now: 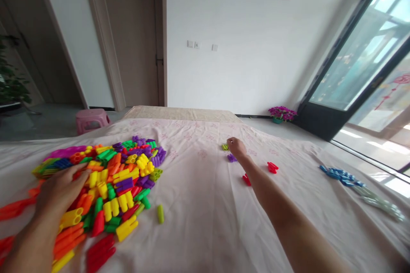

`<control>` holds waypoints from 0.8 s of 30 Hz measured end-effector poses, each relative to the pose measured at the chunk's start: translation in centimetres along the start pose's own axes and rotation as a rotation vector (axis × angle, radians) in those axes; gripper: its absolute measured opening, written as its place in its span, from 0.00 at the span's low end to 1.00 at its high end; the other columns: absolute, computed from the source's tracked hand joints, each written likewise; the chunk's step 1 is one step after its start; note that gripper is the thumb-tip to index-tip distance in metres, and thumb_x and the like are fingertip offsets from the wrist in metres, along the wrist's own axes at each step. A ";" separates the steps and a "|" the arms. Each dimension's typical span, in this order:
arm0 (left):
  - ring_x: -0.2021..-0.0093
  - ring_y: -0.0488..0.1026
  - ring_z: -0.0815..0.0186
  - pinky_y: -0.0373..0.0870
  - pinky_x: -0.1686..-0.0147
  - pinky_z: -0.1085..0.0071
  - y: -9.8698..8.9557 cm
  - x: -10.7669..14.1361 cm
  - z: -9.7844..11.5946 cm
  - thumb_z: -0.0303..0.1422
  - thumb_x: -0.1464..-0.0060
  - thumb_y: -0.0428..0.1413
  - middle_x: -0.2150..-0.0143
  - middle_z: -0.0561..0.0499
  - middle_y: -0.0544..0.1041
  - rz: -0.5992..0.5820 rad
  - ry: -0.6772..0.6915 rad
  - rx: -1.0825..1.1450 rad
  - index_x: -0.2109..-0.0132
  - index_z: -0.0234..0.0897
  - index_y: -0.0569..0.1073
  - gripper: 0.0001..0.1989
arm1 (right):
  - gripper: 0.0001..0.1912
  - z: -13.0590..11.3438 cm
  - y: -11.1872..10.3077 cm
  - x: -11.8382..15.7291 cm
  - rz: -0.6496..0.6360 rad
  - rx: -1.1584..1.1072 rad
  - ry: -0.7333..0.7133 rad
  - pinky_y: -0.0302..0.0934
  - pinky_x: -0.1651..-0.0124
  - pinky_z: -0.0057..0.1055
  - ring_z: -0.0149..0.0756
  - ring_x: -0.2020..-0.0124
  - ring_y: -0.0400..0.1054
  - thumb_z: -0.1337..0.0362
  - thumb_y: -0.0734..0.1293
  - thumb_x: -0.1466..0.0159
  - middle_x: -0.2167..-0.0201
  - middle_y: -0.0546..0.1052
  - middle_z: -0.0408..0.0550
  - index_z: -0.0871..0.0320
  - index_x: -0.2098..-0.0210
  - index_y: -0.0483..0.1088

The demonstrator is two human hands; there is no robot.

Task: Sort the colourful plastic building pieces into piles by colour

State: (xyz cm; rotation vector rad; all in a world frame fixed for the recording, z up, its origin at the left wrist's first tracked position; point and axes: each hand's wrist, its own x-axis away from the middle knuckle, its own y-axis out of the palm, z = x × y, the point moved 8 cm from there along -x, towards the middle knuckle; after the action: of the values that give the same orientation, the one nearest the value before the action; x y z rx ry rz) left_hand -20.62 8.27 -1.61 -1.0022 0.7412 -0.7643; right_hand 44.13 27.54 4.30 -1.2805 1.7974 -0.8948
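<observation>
A big heap of coloured plastic tube blocks (pixel 115 179) lies on the pink sheet (pixel 205 204) at the left. My left hand (pixel 60 190) rests flat on the heap's left side, fingers spread over yellow and orange pieces. My right hand (pixel 237 147) is stretched far out over the sheet, fingers curled at a small green block (pixel 224 147), with a purple block (pixel 232 158) just below it. Whether the fingers grip the green block is unclear. Red blocks (pixel 272 167) and another red piece (pixel 246 179) lie beside my forearm.
A row of blue blocks (pixel 341 175) and pale green ones (pixel 382 205) lies at the right edge. A lone green block (pixel 160 213) sits near the heap. Beyond the sheet are a pink stool (pixel 91 119), a flower pot (pixel 282 114), a door and a glass sliding door.
</observation>
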 end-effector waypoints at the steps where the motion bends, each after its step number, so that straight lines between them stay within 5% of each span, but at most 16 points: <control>1: 0.49 0.72 0.49 0.65 0.50 0.59 -0.3 0.3 0.4 0.51 0.42 0.41 0.47 0.38 0.75 -0.005 -0.012 -0.003 0.42 0.38 0.70 0.31 | 0.14 -1.3 0.8 0.7 -0.034 -0.013 -0.044 0.59 0.62 0.28 0.37 0.60 0.72 0.63 0.61 0.36 0.64 0.80 0.50 0.57 0.56 0.76; 4: 0.46 0.70 0.51 0.63 0.48 0.60 -1.1 1.0 1.4 0.50 0.42 0.42 0.44 0.39 0.74 0.000 -0.024 0.004 0.41 0.39 0.70 0.29 | 0.13 -6.6 4.2 4.7 -0.221 -0.128 -0.251 0.59 0.67 0.24 0.31 0.69 0.72 0.62 0.63 0.37 0.71 0.79 0.44 0.56 0.56 0.75; 8: 0.46 0.70 0.51 0.63 0.47 0.60 -1.6 1.4 1.7 0.48 0.42 0.44 0.45 0.39 0.74 0.031 -0.010 0.032 0.42 0.38 0.70 0.28 | 0.12 -14.3 7.5 13.9 -0.467 -0.313 -0.566 0.60 0.68 0.24 0.29 0.72 0.70 0.60 0.66 0.39 0.68 0.79 0.45 0.57 0.58 0.76; 13: 0.46 0.70 0.50 0.62 0.46 0.58 -1.9 1.5 2.0 0.47 0.42 0.46 0.45 0.38 0.75 0.059 0.019 0.061 0.43 0.36 0.72 0.27 | 0.19 -19.3 8.9 23.3 -0.654 -0.291 -0.784 0.61 0.66 0.25 0.29 0.70 0.70 0.52 0.72 0.44 0.67 0.77 0.41 0.52 0.55 0.74; 18: 0.44 0.69 0.50 0.62 0.45 0.58 -1.8 1.4 1.9 0.48 0.41 0.45 0.44 0.37 0.73 0.043 0.007 0.058 0.43 0.36 0.71 0.28 | 0.15 -21.0 9.1 22.5 -0.386 -0.195 -0.734 0.61 0.59 0.28 0.34 0.61 0.70 0.61 0.69 0.41 0.58 0.75 0.46 0.54 0.54 0.70; 24: 0.43 0.68 0.51 0.61 0.44 0.58 -2.5 2.0 2.7 0.48 0.41 0.44 0.44 0.39 0.73 0.029 0.001 0.060 0.43 0.36 0.71 0.27 | 0.25 -23.0 12.0 20.0 -0.278 -0.140 -0.638 0.60 0.56 0.33 0.43 0.53 0.69 0.53 0.71 0.44 0.55 0.75 0.51 0.55 0.50 0.67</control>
State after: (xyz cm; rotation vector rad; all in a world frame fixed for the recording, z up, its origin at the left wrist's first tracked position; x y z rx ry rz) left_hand -17.85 6.95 1.21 -0.9356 0.7281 -0.7575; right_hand 14.36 14.18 1.55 -1.6989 1.2105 -0.4220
